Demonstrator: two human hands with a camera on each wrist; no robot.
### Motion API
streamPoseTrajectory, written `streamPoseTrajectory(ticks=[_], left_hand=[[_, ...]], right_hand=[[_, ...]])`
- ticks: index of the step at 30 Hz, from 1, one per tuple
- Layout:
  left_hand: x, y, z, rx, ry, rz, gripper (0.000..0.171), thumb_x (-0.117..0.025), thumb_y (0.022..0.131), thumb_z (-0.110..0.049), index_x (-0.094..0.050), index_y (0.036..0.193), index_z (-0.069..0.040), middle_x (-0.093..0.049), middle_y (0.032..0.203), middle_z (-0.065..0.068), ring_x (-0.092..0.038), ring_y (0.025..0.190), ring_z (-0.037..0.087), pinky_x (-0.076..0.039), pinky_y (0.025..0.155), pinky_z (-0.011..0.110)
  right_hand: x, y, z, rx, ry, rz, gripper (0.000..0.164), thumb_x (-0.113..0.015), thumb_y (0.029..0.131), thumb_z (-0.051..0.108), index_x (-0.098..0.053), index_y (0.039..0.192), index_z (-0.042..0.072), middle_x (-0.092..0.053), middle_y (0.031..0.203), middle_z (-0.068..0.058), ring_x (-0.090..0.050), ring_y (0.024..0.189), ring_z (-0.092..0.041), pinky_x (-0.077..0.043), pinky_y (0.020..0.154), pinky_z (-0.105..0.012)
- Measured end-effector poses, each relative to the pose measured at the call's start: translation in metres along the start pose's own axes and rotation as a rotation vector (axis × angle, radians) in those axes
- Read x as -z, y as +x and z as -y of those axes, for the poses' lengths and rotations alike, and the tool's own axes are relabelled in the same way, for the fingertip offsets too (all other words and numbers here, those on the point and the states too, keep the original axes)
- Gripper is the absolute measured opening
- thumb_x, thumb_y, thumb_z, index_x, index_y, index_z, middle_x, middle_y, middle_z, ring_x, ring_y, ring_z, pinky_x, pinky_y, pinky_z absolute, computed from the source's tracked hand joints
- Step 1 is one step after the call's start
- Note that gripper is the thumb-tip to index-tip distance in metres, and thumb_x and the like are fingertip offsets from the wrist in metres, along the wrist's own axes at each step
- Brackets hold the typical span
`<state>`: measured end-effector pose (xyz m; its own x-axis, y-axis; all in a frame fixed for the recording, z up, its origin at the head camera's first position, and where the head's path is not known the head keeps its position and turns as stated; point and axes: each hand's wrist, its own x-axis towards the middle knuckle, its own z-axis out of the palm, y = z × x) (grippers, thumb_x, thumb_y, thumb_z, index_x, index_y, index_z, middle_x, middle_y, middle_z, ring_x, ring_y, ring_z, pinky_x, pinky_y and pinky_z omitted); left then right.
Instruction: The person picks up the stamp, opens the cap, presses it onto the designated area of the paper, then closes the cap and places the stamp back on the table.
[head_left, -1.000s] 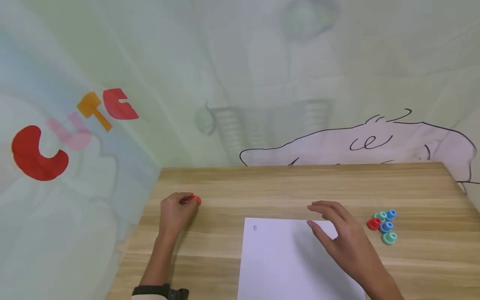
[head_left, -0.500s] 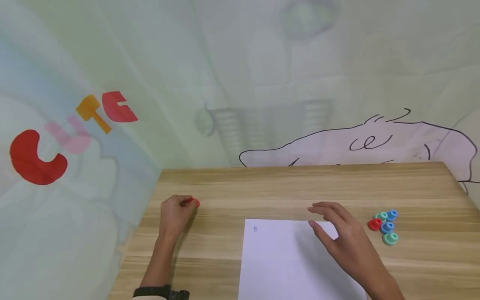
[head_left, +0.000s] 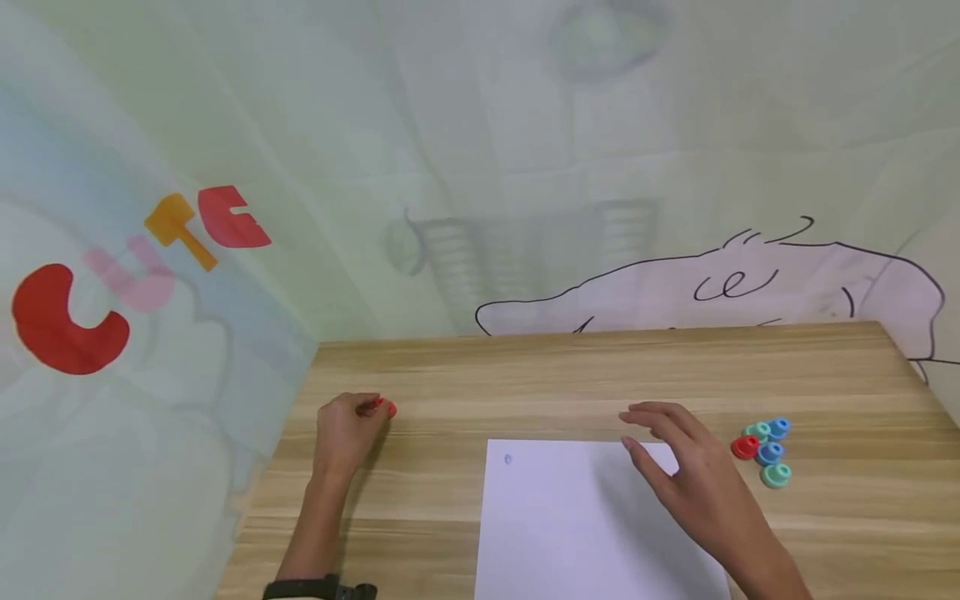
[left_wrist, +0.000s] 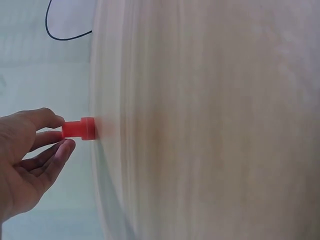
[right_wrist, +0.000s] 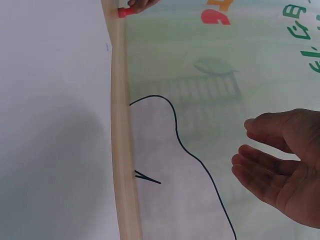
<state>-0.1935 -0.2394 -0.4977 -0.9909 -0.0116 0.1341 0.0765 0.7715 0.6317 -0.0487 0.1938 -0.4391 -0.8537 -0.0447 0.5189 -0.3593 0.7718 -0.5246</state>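
At the table's left side my left hand (head_left: 345, 433) pinches a red plastic peg (left_wrist: 80, 129) by its narrow stem, between thumb and fingers. In the left wrist view the peg's wider round end faces the wooden tabletop and is right at its surface. My right hand (head_left: 701, 479) hovers over the upper right part of a white sheet of paper (head_left: 555, 525). Its fingers are relaxed and spread from the thumb, with nothing between them, as the right wrist view also shows. A small blue mark (head_left: 508, 459) is on the paper near its upper left corner.
Right of my right hand, several similar pegs stand in a cluster on the wooden table (head_left: 570, 379): a red peg (head_left: 746, 447), blue pegs (head_left: 770, 453) and light green pegs (head_left: 776, 476). A printed fabric backdrop (head_left: 360, 150) rises behind the table and on its left.
The head view has shifted slightly. Both hands keep nearly the same pose, with the red peg still pinched in the left.
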Motion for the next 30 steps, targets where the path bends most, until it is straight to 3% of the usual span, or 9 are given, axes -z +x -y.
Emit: streamPoseTrajectory(ticks=[7, 11, 14, 17, 20, 21, 27, 30], left_hand=[[0.005, -0.005, -0.005, -0.016, 0.018, -0.047, 0.034, -0.080, 0.095, -0.020, -0.078, 0.118, 0.005, -0.077, 0.107, 0.024, -0.078, 0.094, 0.035, -0.067, 0.080, 0.049], [0.008, -0.011, -0.016, -0.046, -0.007, -0.078, 0.030, -0.080, 0.095, -0.018, -0.079, 0.118, 0.001, -0.077, 0.108, 0.020, -0.078, 0.091, 0.031, -0.068, 0.077, 0.041], [0.010, -0.017, -0.029, -0.090, -0.047, -0.110, 0.026, -0.081, 0.095, -0.017, -0.080, 0.117, -0.003, -0.077, 0.108, 0.015, -0.078, 0.088, 0.027, -0.067, 0.074, 0.028], [0.012, -0.023, -0.043, -0.162, -0.068, -0.157, 0.022, -0.083, 0.093, -0.015, -0.082, 0.114, -0.006, -0.078, 0.104, 0.011, -0.077, 0.084, 0.024, -0.065, 0.073, 0.022], [0.016, -0.028, -0.057, -0.236, -0.072, -0.200, 0.021, -0.085, 0.091, -0.013, -0.083, 0.112, -0.008, -0.079, 0.100, 0.007, -0.076, 0.081, 0.024, -0.065, 0.073, 0.026], [0.017, -0.030, -0.061, -0.252, -0.070, -0.207, 0.021, -0.086, 0.091, -0.012, -0.083, 0.112, -0.009, -0.079, 0.100, 0.006, -0.075, 0.081, 0.023, -0.065, 0.073, 0.027], [0.026, -0.044, -0.085, -0.315, -0.097, -0.231, 0.024, -0.086, 0.090, -0.009, -0.083, 0.113, -0.011, -0.080, 0.103, 0.002, -0.073, 0.083, 0.019, -0.059, 0.076, 0.019], [0.025, -0.051, -0.094, -0.361, -0.134, -0.249, 0.025, -0.086, 0.088, -0.006, -0.083, 0.112, -0.011, -0.080, 0.105, 0.003, -0.074, 0.084, 0.018, -0.058, 0.076, 0.016]], right_hand=[[0.004, 0.000, -0.004, -0.038, -0.038, 0.017, 0.042, -0.090, 0.083, 0.006, -0.075, 0.122, 0.013, -0.072, 0.124, 0.000, -0.074, 0.101, -0.021, -0.046, 0.094, 0.002], [0.011, 0.000, -0.011, -0.068, -0.103, 0.025, 0.040, -0.089, 0.085, 0.008, -0.075, 0.122, 0.013, -0.073, 0.122, -0.004, -0.074, 0.104, -0.027, -0.063, 0.084, -0.027], [0.019, 0.000, -0.018, -0.103, -0.140, 0.032, 0.035, -0.087, 0.087, 0.009, -0.074, 0.120, 0.011, -0.073, 0.120, -0.010, -0.072, 0.108, -0.034, -0.062, 0.077, -0.052], [0.026, 0.000, -0.027, -0.147, -0.159, 0.038, 0.031, -0.084, 0.090, 0.010, -0.074, 0.119, 0.009, -0.073, 0.120, -0.016, -0.070, 0.107, -0.040, -0.061, 0.075, -0.059], [0.032, -0.001, -0.036, -0.197, -0.170, 0.051, 0.030, -0.082, 0.092, 0.012, -0.074, 0.120, 0.007, -0.072, 0.120, -0.021, -0.069, 0.105, -0.044, -0.060, 0.075, -0.063], [0.033, -0.001, -0.039, -0.214, -0.173, 0.059, 0.029, -0.081, 0.093, 0.013, -0.074, 0.120, 0.007, -0.072, 0.120, -0.022, -0.070, 0.097, -0.042, -0.060, 0.074, -0.062], [0.042, -0.004, -0.057, -0.321, -0.214, 0.107, 0.029, -0.081, 0.092, 0.014, -0.074, 0.118, 0.005, -0.073, 0.115, -0.023, -0.067, 0.070, -0.023, -0.056, 0.063, -0.047], [0.047, -0.007, -0.068, -0.341, -0.241, 0.114, 0.027, -0.081, 0.091, 0.011, -0.073, 0.115, 0.001, -0.074, 0.109, -0.023, -0.071, 0.080, -0.035, -0.058, 0.067, -0.054]])
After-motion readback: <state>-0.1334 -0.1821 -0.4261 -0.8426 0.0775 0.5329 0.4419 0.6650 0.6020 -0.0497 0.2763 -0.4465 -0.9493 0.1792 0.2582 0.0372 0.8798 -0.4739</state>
